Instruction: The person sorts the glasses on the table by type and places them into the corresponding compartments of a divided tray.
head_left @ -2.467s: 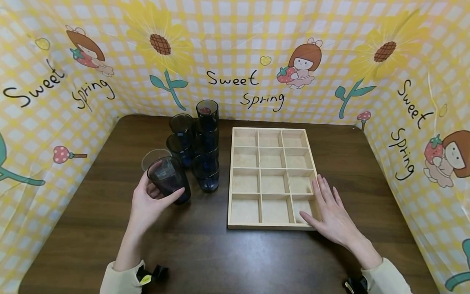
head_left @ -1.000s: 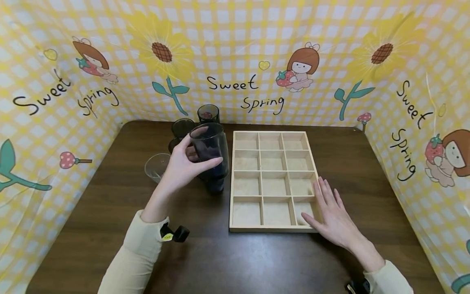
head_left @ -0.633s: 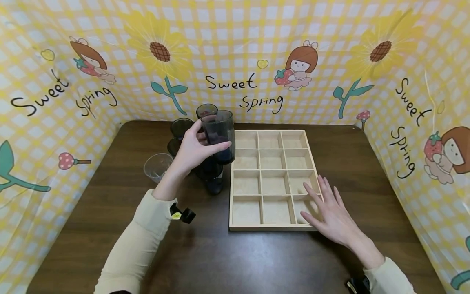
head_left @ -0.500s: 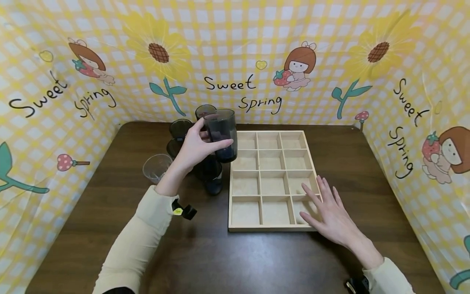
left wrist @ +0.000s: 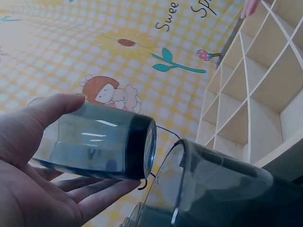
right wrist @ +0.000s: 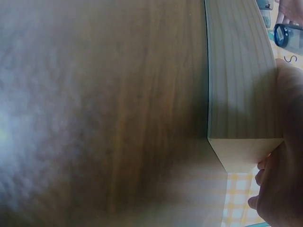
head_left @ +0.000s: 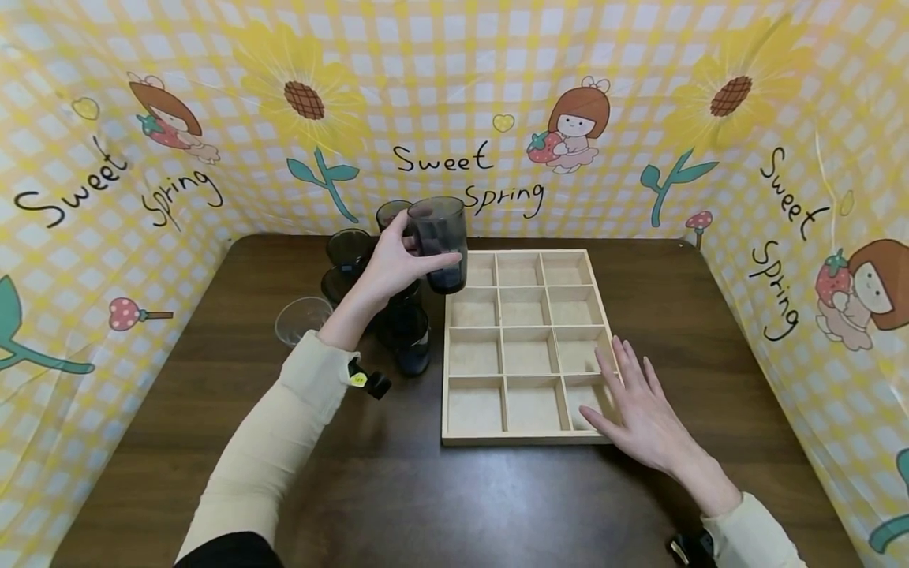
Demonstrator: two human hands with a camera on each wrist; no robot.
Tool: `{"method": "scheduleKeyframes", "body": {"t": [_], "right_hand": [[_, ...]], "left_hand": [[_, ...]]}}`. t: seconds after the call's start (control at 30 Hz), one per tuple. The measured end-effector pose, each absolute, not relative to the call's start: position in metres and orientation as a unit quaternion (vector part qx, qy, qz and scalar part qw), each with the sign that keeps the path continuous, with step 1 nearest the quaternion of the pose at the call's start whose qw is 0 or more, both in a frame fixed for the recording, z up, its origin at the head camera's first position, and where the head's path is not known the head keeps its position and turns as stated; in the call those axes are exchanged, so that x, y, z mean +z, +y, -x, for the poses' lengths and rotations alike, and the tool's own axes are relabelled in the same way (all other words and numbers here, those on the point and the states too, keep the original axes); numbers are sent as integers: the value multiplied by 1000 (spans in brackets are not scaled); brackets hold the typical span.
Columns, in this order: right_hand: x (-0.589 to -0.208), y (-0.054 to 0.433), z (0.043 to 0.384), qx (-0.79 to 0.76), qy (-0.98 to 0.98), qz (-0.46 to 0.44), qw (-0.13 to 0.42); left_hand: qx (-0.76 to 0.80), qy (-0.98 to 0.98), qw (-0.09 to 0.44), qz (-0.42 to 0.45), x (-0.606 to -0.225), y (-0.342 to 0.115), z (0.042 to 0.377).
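My left hand [head_left: 394, 264] grips a dark tinted glass tumbler [head_left: 443, 233] round its side, thumb in front and fingers behind. The tumbler is raised, and in the head view it overlaps the back left corner of a wooden tray [head_left: 525, 440] divided into compartments. In the left wrist view the tumbler [left wrist: 102, 139] lies across the palm side, its thick base pointing right, near the rim of another dark glass [left wrist: 222, 184]. My right hand [head_left: 646, 422] rests at the tray's front right edge with fingers spread and straight, thumb over the corner compartment.
Several dark glasses [head_left: 412, 343] stand close together left of the tray, partly hidden by my left arm. A clear glass [head_left: 301, 319] stands at their left. Checked cloth [head_left: 454, 95] walls off the back and sides of the brown table [head_left: 497, 505].
My left hand has carried the dark tumbler from the left front of the glasses, up and right past them, to the tray's back left corner. The right hand stays put, its index finger slightly shifted.
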State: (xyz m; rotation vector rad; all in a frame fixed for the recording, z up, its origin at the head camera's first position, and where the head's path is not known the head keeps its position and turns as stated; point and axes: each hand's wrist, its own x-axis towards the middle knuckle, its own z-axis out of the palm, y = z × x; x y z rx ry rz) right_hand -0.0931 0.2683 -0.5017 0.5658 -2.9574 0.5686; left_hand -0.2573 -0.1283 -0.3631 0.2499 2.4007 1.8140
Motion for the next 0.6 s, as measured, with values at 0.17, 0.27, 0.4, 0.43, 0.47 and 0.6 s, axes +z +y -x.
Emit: {"method": "scheduleKeyframes", "body": {"t": [0.17,0.27,0.4,0.43,0.47,0.6], "right_hand": [[-501,269,92,169,-970,-172,40],[-501,269,91,164,-971,-167,37],[-500,270,91,165,-972,-164,32],[-500,270,92,165,-972,-164,31],[-500,270,92,165,-972,-165,31],[-501,270,94,165,-972,-167,28]], "left_hand": [[579,810,56,-80,-363,-119,267],[574,814,53,-76,-363,-112,273],[578,812,59,-64,-363,-106,283],[581,810,61,-59,-363,-105,286],[582,809,64,-54,-364,-104,288],[597,797,82,-32,-367,-101,297]]}}
